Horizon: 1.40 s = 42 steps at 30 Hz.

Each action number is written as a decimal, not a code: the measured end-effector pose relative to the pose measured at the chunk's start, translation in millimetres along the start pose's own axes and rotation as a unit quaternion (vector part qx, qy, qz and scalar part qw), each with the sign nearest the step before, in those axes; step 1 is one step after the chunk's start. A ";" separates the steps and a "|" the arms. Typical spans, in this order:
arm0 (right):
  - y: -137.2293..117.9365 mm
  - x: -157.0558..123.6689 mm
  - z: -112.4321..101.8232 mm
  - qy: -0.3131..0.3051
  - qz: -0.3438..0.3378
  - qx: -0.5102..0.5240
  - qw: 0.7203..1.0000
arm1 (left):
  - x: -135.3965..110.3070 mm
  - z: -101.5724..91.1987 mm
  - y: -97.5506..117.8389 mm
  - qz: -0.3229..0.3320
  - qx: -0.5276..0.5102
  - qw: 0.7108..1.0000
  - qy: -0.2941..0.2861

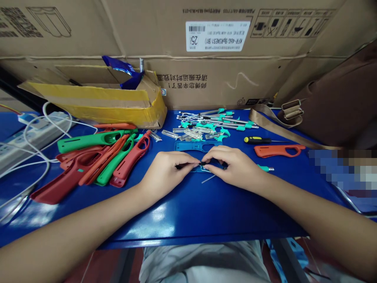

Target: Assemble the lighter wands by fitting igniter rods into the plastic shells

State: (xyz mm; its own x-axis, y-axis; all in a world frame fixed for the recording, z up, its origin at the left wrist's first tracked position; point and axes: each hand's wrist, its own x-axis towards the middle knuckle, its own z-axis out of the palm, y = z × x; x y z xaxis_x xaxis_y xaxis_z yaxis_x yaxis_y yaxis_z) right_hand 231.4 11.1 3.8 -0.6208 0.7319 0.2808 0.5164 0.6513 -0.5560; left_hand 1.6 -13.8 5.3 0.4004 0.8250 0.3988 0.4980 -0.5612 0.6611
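Note:
Thumb and fingers of my left hand [165,169] are pinched together at a small black part [202,163]. From the other side, my right hand [235,165] grips the same part, its fingertips nearly meeting the left ones. Beneath them lies a blue lighter casing half [196,169], mostly covered by the hands. A second blue casing half [188,146] lies just behind. Below my right fingers a thin grey rod or tube [208,179] sticks out. A metal-tipped teal piece [266,168] shows beyond my right hand.
Red, orange and green lighter casings [85,157] are heaped at left. Clear fuel tanks [191,135] and metal lighter rods with teal triggers [218,120] lie behind. At right are a screwdriver [259,140] and an orange casing [278,151]. A cardboard box [103,102] and power strip [32,137] stand left.

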 end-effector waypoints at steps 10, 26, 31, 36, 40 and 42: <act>4.9 1.3 0.5 0.036 -0.057 0.001 0.998 | -2.6 -1.1 0.0 -0.033 0.010 0.999 -0.022; 13.1 0.4 2.6 0.020 -0.114 -0.027 0.993 | -1.2 0.1 -0.9 -0.052 -0.003 0.997 -0.050; 13.2 -0.7 -2.0 -0.010 -0.145 -0.090 0.985 | -2.0 0.8 -1.7 -0.048 -0.007 0.998 -0.050; 6.0 -1.2 -12.0 -0.067 -0.189 -0.212 0.957 | -2.5 1.6 -0.7 -0.048 -0.006 0.997 -0.052; 0.9 -0.8 -18.4 -0.109 -0.183 -0.233 0.949 | -2.3 0.9 1.2 -0.032 0.011 0.998 -0.056; 1.0 -0.7 -21.4 -0.099 -0.158 -0.197 0.963 | -2.6 -0.2 2.1 -0.009 0.037 0.998 -0.058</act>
State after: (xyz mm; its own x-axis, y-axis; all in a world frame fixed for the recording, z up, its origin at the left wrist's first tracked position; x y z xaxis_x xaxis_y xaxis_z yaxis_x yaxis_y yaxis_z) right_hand 244.9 15.6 19.7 -0.8637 0.4576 0.2113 0.4425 0.8892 -0.1166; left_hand 1.5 -17.1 5.9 0.4755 0.8239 0.3084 0.5600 -0.5538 0.6162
